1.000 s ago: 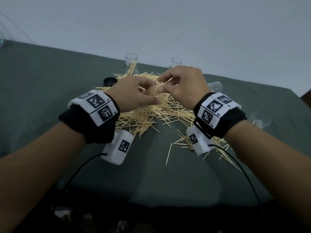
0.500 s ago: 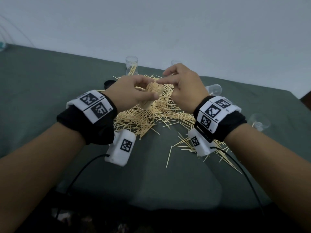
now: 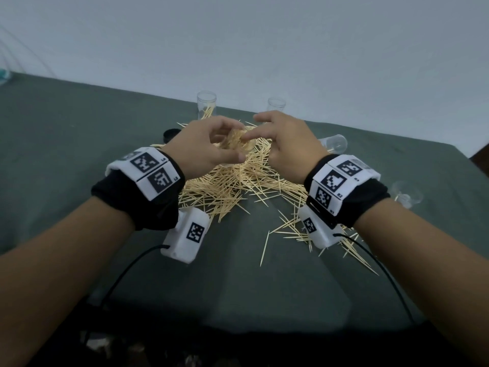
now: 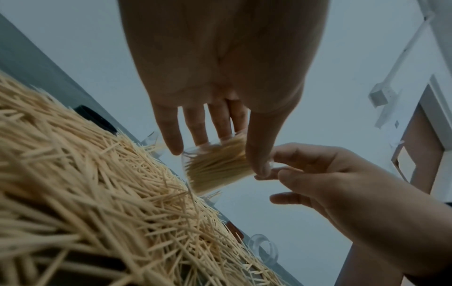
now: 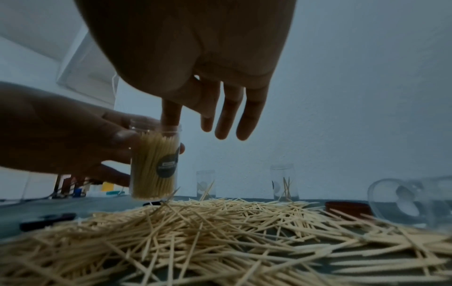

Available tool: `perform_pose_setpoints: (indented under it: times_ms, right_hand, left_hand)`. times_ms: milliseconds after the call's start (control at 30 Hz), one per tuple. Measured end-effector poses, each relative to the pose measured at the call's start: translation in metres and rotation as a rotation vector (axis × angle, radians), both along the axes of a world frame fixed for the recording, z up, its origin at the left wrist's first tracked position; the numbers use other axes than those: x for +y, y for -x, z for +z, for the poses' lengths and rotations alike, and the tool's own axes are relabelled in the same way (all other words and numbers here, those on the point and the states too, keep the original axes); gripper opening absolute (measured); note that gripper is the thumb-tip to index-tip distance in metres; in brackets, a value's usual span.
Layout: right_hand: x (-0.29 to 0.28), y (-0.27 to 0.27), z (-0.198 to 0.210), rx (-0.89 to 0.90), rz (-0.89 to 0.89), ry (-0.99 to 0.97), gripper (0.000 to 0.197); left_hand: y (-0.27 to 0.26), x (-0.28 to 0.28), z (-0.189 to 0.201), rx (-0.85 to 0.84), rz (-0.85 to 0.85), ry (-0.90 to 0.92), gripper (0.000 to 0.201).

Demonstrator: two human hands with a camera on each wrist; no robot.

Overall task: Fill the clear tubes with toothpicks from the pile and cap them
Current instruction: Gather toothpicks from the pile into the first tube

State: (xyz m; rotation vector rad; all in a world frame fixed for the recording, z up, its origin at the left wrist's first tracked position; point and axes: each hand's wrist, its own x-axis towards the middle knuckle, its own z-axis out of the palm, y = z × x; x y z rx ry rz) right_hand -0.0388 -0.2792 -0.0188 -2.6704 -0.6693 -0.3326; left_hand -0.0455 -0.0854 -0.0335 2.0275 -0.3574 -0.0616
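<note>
So the clear plastic tube (image 5: 154, 164) is a straight little cylinder, packed tight with pale wooden toothpicks standing on end, and it sits just left of centre in the right wrist view, held up over the pile (image 3: 238, 184). There's a dark round sticker on its side with a line of light print, too blurry to read. The left hand (image 3: 206, 149) has its fingers (image 5: 122, 138) and thumb curled round the tube wall. The right hand (image 3: 288, 147) is over the open mouth, index fingertip pushed down onto the toothpick tops, the other fingers (image 5: 227, 116) loose and spread apart, holding nothing.

The pile itself is a messy heap of thin, pointed sticks across the middle of the head view, lying on a matte dark green cloth on the worktop (image 3: 79, 144), with strays trailing toward the lower right.

Behind the heap, two more clear tubes stand upright, one upper centre-left (image 3: 206, 104) with a few toothpicks leaning inside, one (image 3: 276, 104) to its right. Another tube (image 3: 334, 144) lies on its side at the right of the heap. A flat black round cap (image 3: 170, 135) sits left of the pile.
</note>
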Motion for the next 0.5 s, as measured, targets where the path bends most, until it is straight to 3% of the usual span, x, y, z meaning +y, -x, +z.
perform_pose_setpoints:
  times_ms: [267, 500]
  right_hand:
    - [0.0036, 0.001, 0.002, -0.036, 0.09, -0.049, 0.058]
    - [0.0042, 0.0008, 0.0009, -0.039, 0.007, -0.048, 0.058]
  left_hand:
    - [-0.0015, 0.0008, 0.0012, -0.052, -0.013, -0.014, 0.056]
    - [-0.0029, 0.0003, 0.0018, -0.092, 0.01, -0.034, 0.054]
